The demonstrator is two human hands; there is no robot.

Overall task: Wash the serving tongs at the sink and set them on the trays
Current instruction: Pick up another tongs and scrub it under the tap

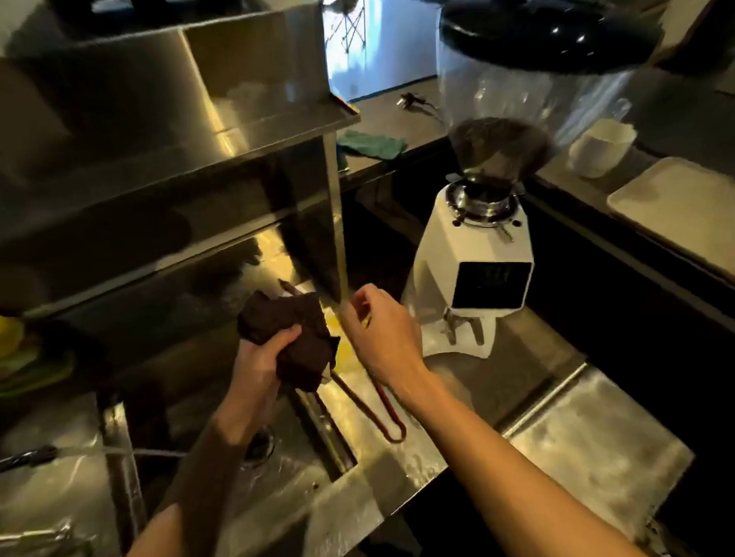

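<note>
The left hand gripped a dark cloth round one arm of the tongs, and the right hand pinched the other arm, at the worktop's edge beside the sink. Washing looked done and drying underway. The tray on the far counter held none yet.

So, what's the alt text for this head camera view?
A person's left hand wraps a dark cloth round one arm of brown serving tongs while the right hand holds the other arm, over a steel counter. A white coffee grinder stands nearby.

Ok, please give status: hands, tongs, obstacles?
Left hand grips dark cloth around tongs. Right hand holds tongs over sink edge. Grinder close on the right.
</note>
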